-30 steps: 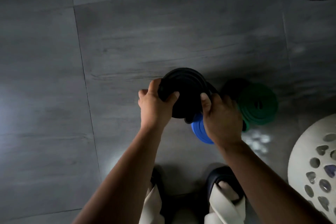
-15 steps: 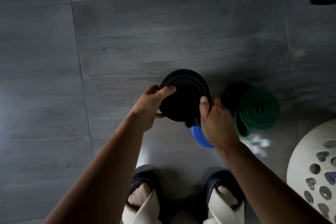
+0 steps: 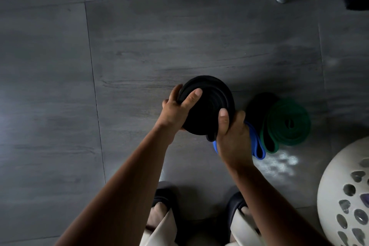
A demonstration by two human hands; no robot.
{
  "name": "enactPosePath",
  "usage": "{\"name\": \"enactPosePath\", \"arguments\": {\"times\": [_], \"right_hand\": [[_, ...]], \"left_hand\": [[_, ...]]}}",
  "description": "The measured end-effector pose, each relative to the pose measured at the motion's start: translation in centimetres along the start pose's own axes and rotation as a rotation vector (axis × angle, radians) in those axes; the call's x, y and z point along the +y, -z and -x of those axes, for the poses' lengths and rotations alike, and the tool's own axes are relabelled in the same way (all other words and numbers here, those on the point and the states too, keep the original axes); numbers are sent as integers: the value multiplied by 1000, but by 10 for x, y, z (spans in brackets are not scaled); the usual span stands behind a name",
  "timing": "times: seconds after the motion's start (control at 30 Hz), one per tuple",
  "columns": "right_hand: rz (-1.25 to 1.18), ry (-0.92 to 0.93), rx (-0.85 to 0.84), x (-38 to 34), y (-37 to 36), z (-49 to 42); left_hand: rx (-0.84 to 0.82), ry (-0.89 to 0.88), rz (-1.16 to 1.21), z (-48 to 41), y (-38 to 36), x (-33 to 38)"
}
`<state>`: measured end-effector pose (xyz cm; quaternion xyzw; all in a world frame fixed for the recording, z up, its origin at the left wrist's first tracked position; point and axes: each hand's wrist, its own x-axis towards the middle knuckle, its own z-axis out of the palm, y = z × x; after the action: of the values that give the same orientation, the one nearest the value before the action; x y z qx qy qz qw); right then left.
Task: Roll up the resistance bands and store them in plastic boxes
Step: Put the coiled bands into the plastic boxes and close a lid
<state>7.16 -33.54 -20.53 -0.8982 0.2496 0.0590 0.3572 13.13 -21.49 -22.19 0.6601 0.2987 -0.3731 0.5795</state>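
Step in hand: rolling, prob. the last turns of the black band (image 3: 207, 106), which is already a thick flat coil held up above the floor (image 3: 139, 46), in the middle of the view. The left hand (image 3: 175, 114) grips its left edge w/ the thumb laid on the face & the fingers round the far side; the right hand (image 3: 233, 136) pinches the near right edge, thumb on top, where the loose tail seems to end. Just right of it a blue band (image 3: 257, 146) shows under the right hand; I cannot tell if it is held or lies on the floor. The green band (image 3: 285, 124) lies coiled on the floor further right. No plastic box is visible, only a white round thing w/ holes (image 3: 339, 185) at the near right corner. Next move, in my judgement: keep the coil tight so it does not spring open, then find the box & put it in flat. Labels, brands, writing: none readable, the light is too dim.
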Motion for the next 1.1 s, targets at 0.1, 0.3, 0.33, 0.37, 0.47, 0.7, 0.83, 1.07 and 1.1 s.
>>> {"name": "enactPosePath", "arguments": {"times": [0.1, 0.3, 0.33, 0.37, 0.47, 0.7, 0.83, 1.07, 1.1], "right_hand": [[25, -65, -54, -1, 3, -2], [25, -166, -217, -1, 29, -30], [33, -186, -260, -2, 32, -38], [23, -198, -299, -3, 34, -45], [19, -238, -345, -2, 32, -66], [-194, -302, -361, -5, 16, -56], [-191, -400, -457, 0, 13, -52], [-356, -339, -507, -20, 18, -41], [-339, -312, -482, -20, 16, -40]], "left_hand": [[-4, -36, 13, 2, 0, 1], [-51, -18, 0, 2, 3, 5], [-49, -23, -2, 2, 3, 4], [-48, -28, -4, 1, 4, 3], [-51, -39, -1, 0, 4, 3], [-9, -117, 43, 2, 1, 0], [25, -115, 28, 2, -1, -2], [53, -36, 148, 10, -3, -4], [46, -36, 185, 14, 0, -5]]}}
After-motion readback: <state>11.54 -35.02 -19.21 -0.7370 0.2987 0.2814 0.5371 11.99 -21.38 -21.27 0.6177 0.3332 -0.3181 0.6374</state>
